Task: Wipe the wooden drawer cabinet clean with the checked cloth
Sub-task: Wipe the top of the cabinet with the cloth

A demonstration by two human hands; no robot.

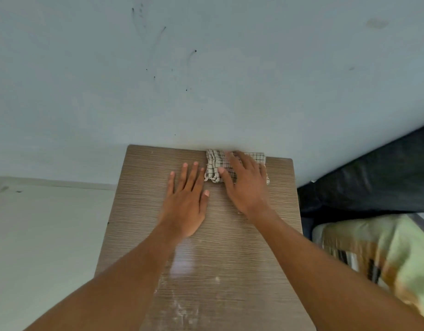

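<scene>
The wooden drawer cabinet's top (144, 211) fills the middle of the head view, its far edge against the wall. A bunched white checked cloth (214, 167) lies near the far right corner. My right hand (244, 185) presses flat on the cloth, fingers spread over it. My left hand (185, 201) rests flat on the bare wood just left of the cloth, fingers apart, holding nothing. Pale dust streaks (182, 309) show on the near part of the top.
A pale blue-grey wall (206, 80) with dark marks rises behind the cabinet. A dark headboard (373, 177) and a bed with a green patterned cover (385, 249) stand close on the right. Light floor (46, 235) lies to the left.
</scene>
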